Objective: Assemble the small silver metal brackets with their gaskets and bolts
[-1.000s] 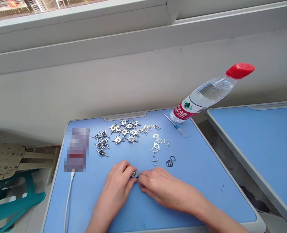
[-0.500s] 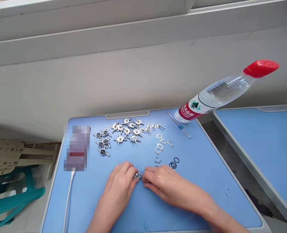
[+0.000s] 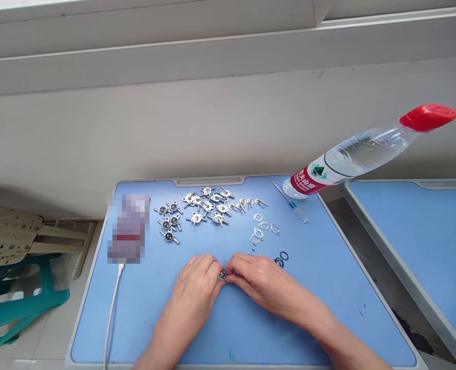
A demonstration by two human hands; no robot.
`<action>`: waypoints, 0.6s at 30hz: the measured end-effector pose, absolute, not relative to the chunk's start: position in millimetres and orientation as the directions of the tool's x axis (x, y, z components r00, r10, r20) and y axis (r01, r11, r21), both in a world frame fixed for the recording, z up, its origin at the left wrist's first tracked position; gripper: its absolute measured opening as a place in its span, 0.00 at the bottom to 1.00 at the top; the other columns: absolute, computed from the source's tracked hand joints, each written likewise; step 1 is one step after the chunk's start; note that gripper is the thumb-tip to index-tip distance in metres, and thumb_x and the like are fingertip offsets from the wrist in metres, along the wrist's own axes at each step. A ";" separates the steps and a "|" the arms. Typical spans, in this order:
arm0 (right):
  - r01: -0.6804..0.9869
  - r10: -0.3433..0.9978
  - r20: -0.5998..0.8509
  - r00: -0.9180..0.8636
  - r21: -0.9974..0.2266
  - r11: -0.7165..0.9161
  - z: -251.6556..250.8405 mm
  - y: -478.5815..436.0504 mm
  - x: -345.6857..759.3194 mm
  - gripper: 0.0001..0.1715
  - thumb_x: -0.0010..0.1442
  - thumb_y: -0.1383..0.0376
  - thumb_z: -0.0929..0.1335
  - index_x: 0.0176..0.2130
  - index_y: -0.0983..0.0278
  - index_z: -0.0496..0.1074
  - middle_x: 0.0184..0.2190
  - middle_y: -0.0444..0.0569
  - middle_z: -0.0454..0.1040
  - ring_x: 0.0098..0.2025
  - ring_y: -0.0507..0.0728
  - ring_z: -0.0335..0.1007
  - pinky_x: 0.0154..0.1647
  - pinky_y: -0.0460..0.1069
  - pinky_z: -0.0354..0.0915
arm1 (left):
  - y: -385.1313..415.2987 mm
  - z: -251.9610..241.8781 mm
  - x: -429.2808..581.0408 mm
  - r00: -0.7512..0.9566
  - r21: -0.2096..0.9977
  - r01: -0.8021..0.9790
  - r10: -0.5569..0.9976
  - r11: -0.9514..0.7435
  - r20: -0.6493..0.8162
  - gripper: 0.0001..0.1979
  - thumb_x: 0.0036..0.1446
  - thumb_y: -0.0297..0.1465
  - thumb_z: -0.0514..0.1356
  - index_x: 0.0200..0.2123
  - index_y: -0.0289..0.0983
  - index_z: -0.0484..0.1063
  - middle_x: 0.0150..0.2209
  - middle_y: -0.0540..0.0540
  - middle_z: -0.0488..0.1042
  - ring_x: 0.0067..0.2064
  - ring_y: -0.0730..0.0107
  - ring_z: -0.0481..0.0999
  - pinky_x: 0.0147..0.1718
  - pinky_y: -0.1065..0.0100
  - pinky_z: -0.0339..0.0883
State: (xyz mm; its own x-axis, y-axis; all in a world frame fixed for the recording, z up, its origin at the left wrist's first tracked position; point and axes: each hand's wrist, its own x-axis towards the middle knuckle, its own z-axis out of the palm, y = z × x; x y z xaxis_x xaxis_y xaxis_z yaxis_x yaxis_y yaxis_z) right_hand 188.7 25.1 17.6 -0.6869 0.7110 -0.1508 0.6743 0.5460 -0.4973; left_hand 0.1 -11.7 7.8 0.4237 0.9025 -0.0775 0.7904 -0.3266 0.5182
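Note:
Between my fingertips, low over the blue table, is a small metal fitting (image 3: pixel 222 275), mostly covered. My left hand (image 3: pixel 199 280) pinches it from the left. My right hand (image 3: pixel 257 277) meets it from the right with thumb and fingers pressed together; whether a separate small part sits in that pinch is hidden. Just beyond the right hand lie black rubber rings (image 3: pixel 284 256), partly covered by it, and several flat metal flange plates (image 3: pixel 264 226). Farther back spreads a pile of metal fittings (image 3: pixel 208 206). To its left are several fittings with dark round centres (image 3: pixel 169 236).
A water bottle with a red cap (image 3: pixel 320 169) stands at the table's back right, beside a thin screwdriver (image 3: pixel 291 203). A blurred-out phone-like object (image 3: pixel 130 228) lies at left, its white cable (image 3: pixel 113 308) running to the front. A teal stool (image 3: pixel 27 303) is on the floor.
The whole view has shifted slightly, moving the table's things a little right. My hands have drawn closer together, and less of the fitting shows between them.

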 end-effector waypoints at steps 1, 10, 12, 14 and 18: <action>0.672 0.711 -0.151 -0.687 -0.506 0.541 17.7 25.4 188.4 0.07 0.66 0.71 0.65 0.34 0.65 0.70 0.31 0.46 0.73 0.28 0.53 0.69 0.28 0.48 0.59 | -11.8 7.5 -0.1 0.426 0.523 0.788 0.901 -0.326 -0.080 0.04 0.64 0.25 0.57 0.36 0.39 0.67 0.37 0.49 0.71 0.38 0.63 0.72 0.39 0.60 0.69; 0.639 0.704 -0.107 -0.702 -0.529 0.558 15.2 29.2 189.7 0.07 0.64 0.73 0.67 0.33 0.65 0.70 0.30 0.45 0.73 0.27 0.52 0.68 0.27 0.47 0.58 | -12.0 7.1 -0.1 0.424 0.550 0.772 0.903 -0.319 -0.073 0.05 0.65 0.25 0.56 0.36 0.39 0.66 0.37 0.49 0.71 0.39 0.64 0.71 0.38 0.62 0.69; 0.640 0.708 -0.105 -0.699 -0.533 0.553 15.2 29.2 190.2 0.06 0.64 0.72 0.67 0.34 0.65 0.70 0.30 0.45 0.73 0.26 0.52 0.67 0.26 0.47 0.57 | -11.8 8.6 0.1 0.422 0.550 0.773 0.903 -0.316 -0.074 0.05 0.65 0.24 0.56 0.36 0.39 0.66 0.37 0.49 0.71 0.39 0.64 0.72 0.38 0.62 0.69; 0.646 0.714 -0.119 -0.690 -0.546 0.533 15.8 29.2 190.1 0.06 0.64 0.72 0.67 0.33 0.65 0.70 0.30 0.45 0.73 0.26 0.52 0.67 0.26 0.46 0.57 | -11.6 10.2 0.3 0.425 0.551 0.773 0.901 -0.313 -0.084 0.05 0.65 0.23 0.57 0.35 0.38 0.66 0.37 0.49 0.71 0.39 0.64 0.72 0.38 0.63 0.69; 0.646 0.719 -0.148 -0.679 -0.585 0.490 16.4 29.4 188.9 0.06 0.65 0.71 0.67 0.33 0.64 0.70 0.29 0.44 0.73 0.27 0.52 0.68 0.27 0.46 0.57 | -10.9 11.7 0.5 0.428 0.551 0.774 0.899 -0.312 -0.091 0.05 0.64 0.23 0.57 0.36 0.38 0.67 0.37 0.49 0.71 0.39 0.64 0.72 0.38 0.63 0.70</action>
